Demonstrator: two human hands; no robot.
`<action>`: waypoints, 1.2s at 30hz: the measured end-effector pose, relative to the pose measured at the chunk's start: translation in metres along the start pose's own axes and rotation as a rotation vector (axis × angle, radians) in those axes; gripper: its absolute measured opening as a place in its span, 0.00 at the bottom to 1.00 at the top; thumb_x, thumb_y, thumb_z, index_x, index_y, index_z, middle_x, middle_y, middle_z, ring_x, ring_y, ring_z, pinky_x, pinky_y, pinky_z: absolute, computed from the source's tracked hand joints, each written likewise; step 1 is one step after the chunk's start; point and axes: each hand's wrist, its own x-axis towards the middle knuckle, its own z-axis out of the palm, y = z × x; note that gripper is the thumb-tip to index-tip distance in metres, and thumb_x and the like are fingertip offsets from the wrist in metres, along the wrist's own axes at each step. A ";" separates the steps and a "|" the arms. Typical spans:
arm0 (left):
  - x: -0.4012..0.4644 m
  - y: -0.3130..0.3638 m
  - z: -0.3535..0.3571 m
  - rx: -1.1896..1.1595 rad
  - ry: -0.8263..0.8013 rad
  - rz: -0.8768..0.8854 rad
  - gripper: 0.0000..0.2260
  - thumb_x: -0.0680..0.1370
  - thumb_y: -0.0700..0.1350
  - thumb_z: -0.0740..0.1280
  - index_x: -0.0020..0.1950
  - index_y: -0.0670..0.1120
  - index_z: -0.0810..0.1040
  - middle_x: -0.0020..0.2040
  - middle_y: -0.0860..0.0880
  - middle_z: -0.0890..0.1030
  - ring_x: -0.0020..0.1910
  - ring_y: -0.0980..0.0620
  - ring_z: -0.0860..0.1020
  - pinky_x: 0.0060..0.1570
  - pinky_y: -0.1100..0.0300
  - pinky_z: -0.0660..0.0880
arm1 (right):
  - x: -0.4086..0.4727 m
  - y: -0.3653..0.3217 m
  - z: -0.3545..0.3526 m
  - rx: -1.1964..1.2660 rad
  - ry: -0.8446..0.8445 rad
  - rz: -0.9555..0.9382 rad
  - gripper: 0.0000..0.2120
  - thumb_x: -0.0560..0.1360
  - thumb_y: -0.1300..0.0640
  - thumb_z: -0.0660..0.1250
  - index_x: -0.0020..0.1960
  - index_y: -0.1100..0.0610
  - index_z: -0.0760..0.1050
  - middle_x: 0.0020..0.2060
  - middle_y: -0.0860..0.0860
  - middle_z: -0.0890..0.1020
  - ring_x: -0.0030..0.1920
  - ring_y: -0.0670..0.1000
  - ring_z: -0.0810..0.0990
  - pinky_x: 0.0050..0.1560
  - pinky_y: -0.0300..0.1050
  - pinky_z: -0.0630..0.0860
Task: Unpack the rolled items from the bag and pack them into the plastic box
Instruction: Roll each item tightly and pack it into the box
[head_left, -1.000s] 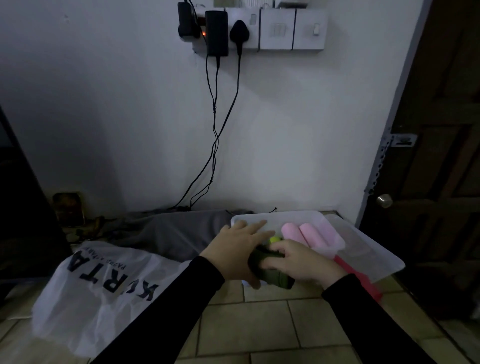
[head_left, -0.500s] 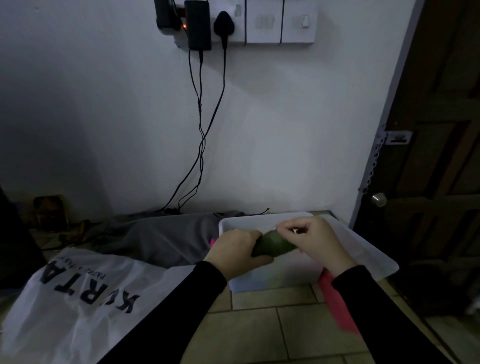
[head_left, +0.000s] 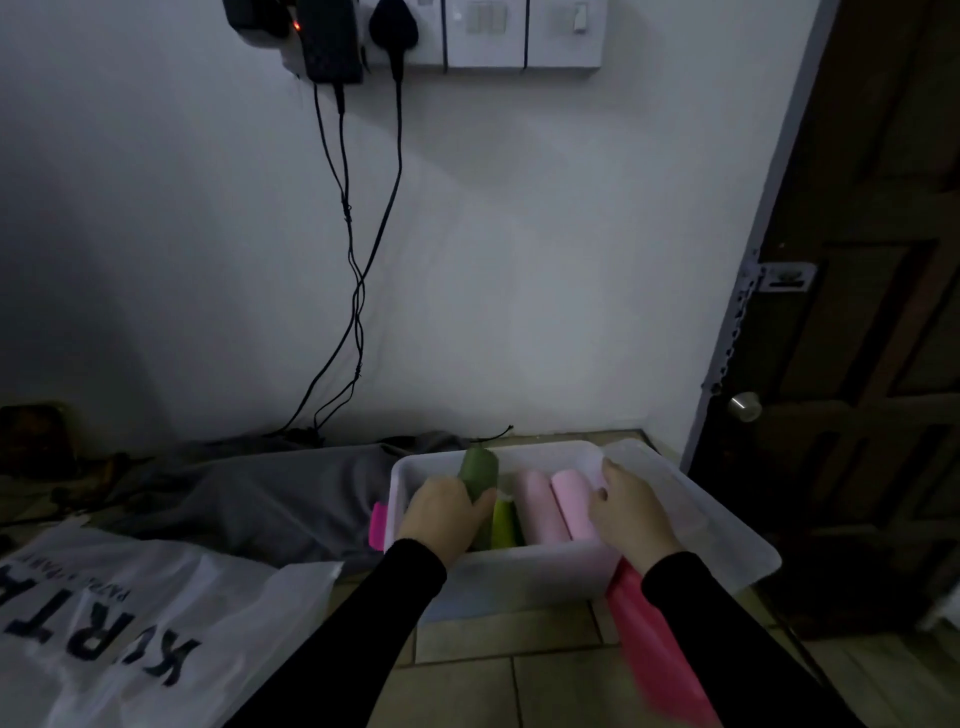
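Observation:
A translucent white plastic box (head_left: 519, 574) sits on the tiled floor by the wall. My left hand (head_left: 444, 514) grips a dark green roll (head_left: 479, 470) that stands tilted at the box's left end, its top above the rim. Inside lie a lime green roll (head_left: 503, 526) and two pink rolls (head_left: 540, 506) side by side. My right hand (head_left: 626, 506) hovers over the box's right end beside the pink rolls, fingers loosely bent and holding nothing. A white printed bag (head_left: 130, 629) lies at lower left.
The box's lid (head_left: 727, 535) leans off its right side. A pink-red strip (head_left: 657, 660) lies on the floor tiles under my right arm. Grey cloth (head_left: 260, 493) lies left of the box, cables (head_left: 358, 270) hang down the wall, and a dark door (head_left: 862, 364) stands at right.
Both hands carried the dark green roll up and over the box. My right hand has let go of it and moved right; my left hand has brought the roll down into the box's left end.

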 end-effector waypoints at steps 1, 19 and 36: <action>0.003 0.001 0.004 -0.012 -0.010 -0.027 0.22 0.81 0.57 0.57 0.49 0.39 0.80 0.46 0.43 0.82 0.48 0.46 0.81 0.44 0.58 0.74 | 0.001 0.002 0.000 0.024 0.000 0.012 0.24 0.78 0.63 0.56 0.74 0.62 0.61 0.69 0.59 0.70 0.69 0.57 0.69 0.66 0.43 0.65; 0.015 0.009 0.022 0.061 -0.053 -0.139 0.16 0.80 0.51 0.59 0.63 0.43 0.73 0.52 0.46 0.82 0.51 0.48 0.81 0.50 0.58 0.77 | 0.001 0.006 0.000 0.118 -0.036 0.052 0.28 0.77 0.65 0.57 0.76 0.59 0.57 0.73 0.57 0.66 0.71 0.57 0.66 0.72 0.47 0.63; 0.032 0.011 0.018 0.394 -0.380 0.047 0.18 0.82 0.48 0.58 0.67 0.41 0.73 0.65 0.44 0.76 0.65 0.45 0.74 0.66 0.54 0.70 | -0.001 0.001 -0.004 0.074 -0.041 0.020 0.27 0.76 0.66 0.57 0.74 0.62 0.60 0.71 0.59 0.69 0.70 0.58 0.68 0.67 0.45 0.65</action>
